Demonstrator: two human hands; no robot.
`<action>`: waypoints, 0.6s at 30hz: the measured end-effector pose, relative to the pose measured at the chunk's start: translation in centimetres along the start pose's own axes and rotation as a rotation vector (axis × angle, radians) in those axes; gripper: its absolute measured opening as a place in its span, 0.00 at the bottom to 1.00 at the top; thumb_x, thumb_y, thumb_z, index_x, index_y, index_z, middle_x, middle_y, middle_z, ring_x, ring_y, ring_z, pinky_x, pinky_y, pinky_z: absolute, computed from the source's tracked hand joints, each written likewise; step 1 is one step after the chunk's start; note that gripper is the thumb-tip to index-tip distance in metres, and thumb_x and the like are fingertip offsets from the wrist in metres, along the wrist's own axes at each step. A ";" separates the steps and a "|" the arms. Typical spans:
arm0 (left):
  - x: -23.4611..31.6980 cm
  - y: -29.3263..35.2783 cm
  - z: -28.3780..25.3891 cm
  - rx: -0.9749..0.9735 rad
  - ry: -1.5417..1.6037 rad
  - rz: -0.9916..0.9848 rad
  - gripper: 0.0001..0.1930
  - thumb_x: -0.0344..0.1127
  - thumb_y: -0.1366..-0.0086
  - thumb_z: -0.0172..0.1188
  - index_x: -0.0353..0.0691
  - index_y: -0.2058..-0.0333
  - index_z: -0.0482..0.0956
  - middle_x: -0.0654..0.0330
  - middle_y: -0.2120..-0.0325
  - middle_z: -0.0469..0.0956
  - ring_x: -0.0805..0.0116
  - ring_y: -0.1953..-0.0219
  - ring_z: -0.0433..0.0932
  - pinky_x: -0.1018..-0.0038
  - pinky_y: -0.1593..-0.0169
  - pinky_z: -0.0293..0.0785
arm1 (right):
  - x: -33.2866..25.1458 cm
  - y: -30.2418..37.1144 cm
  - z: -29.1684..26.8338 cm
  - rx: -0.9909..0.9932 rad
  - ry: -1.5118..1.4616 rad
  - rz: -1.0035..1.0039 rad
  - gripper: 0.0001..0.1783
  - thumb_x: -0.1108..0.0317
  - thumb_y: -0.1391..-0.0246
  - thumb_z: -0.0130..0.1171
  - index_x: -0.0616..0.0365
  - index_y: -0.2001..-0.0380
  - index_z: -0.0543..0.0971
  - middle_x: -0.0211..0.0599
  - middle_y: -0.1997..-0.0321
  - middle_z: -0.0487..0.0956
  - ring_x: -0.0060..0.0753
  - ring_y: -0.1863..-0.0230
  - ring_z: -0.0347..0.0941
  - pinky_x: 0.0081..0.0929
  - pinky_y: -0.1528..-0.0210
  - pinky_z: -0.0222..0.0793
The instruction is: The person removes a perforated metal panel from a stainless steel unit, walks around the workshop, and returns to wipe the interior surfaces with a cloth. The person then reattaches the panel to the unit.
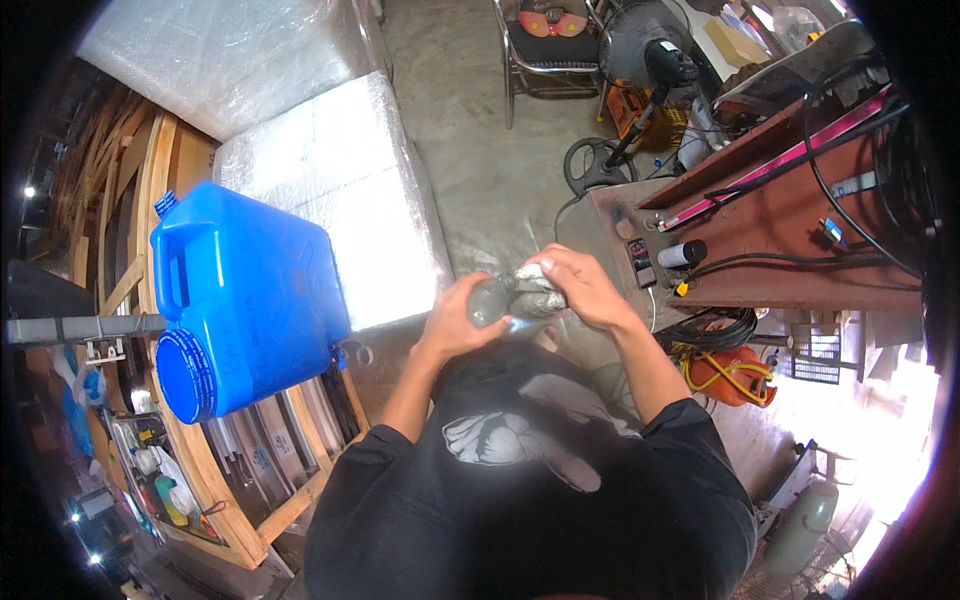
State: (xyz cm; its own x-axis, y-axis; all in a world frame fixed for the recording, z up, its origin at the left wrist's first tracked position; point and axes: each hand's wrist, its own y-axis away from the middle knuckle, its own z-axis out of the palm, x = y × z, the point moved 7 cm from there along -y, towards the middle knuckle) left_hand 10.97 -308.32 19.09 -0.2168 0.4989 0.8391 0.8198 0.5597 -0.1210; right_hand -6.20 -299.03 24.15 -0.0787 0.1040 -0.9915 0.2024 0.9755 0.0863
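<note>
In front of my body my two hands meet. My left hand (452,322) curls its thumb and fingers round a rounded, greyish, see-through thing (490,300) that looks like a glass or clear plastic vessel. My right hand (583,288) closes on a crumpled whitish-grey wad (540,298), perhaps a cloth, pressed against the rounded thing's right side. The exact kind of both is hard to make out, and my fingers hide part of them.
At the left a big blue jerrycan (260,290) lies near a wooden rack (200,480). Plastic-wrapped white boxes (330,190) stand beyond it. To the right are a reddish-brown bench (770,245) with cables, a phone (640,262), a fan (655,60) and an orange gas cylinder (735,375). A chair (550,60) stands ahead.
</note>
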 end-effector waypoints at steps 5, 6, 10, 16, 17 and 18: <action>0.7 -0.1 0.7 0.010 -0.001 0.021 0.34 0.47 0.51 0.74 0.37 0.48 0.74 0.47 0.53 0.79 0.47 0.52 0.80 0.60 0.48 0.76 | -1.8 0.8 -0.6 0.097 0.182 -0.029 0.13 0.67 0.41 0.61 0.60 0.54 0.80 0.40 0.56 0.80 0.32 0.52 0.76 0.31 0.51 0.71; 0.8 -0.1 0.8 0.014 0.008 0.022 0.34 0.47 0.51 0.74 0.37 0.48 0.74 0.47 0.53 0.79 0.47 0.52 0.80 0.60 0.49 0.76 | -2.0 0.9 -0.9 0.124 0.213 -0.003 0.12 0.68 0.42 0.62 0.61 0.56 0.80 0.41 0.58 0.80 0.34 0.53 0.77 0.32 0.51 0.71; 1.3 -0.3 1.1 0.020 0.011 0.034 0.33 0.46 0.51 0.74 0.37 0.48 0.74 0.48 0.53 0.79 0.48 0.51 0.80 0.61 0.48 0.76 | -3.7 0.9 -1.3 0.200 0.413 -0.166 0.10 0.70 0.45 0.64 0.60 0.60 0.81 0.42 0.63 0.81 0.42 0.58 0.78 0.34 0.53 0.72; 1.8 -0.5 1.4 0.018 0.024 0.039 0.33 0.45 0.50 0.74 0.37 0.48 0.74 0.47 0.53 0.79 0.48 0.51 0.80 0.61 0.48 0.76 | -4.1 1.1 -0.5 0.113 0.596 -0.404 0.11 0.72 0.48 0.67 0.59 0.60 0.81 0.41 0.62 0.81 0.45 0.58 0.78 0.35 0.53 0.72; 1.9 -0.5 1.5 0.011 0.031 0.036 0.33 0.46 0.50 0.74 0.37 0.48 0.73 0.47 0.53 0.79 0.47 0.51 0.80 0.61 0.48 0.76 | -3.9 1.1 -0.6 0.089 0.583 -0.388 0.11 0.72 0.48 0.67 0.60 0.60 0.81 0.40 0.62 0.81 0.44 0.57 0.78 0.35 0.52 0.71; 2.0 -0.5 1.6 0.007 0.043 0.040 0.33 0.46 0.50 0.74 0.37 0.47 0.73 0.47 0.53 0.79 0.47 0.51 0.80 0.61 0.48 0.76 | -3.6 1.1 -0.7 0.061 0.518 -0.333 0.12 0.71 0.48 0.67 0.60 0.60 0.81 0.40 0.62 0.81 0.44 0.57 0.77 0.35 0.51 0.71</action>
State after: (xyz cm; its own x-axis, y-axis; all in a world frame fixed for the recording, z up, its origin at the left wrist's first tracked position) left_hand 9.26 -306.55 19.97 -0.1605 0.4924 0.8555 0.8236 0.5445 -0.1588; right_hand -6.42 -298.22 27.83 -0.6078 -0.1085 -0.7866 0.1397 0.9606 -0.2404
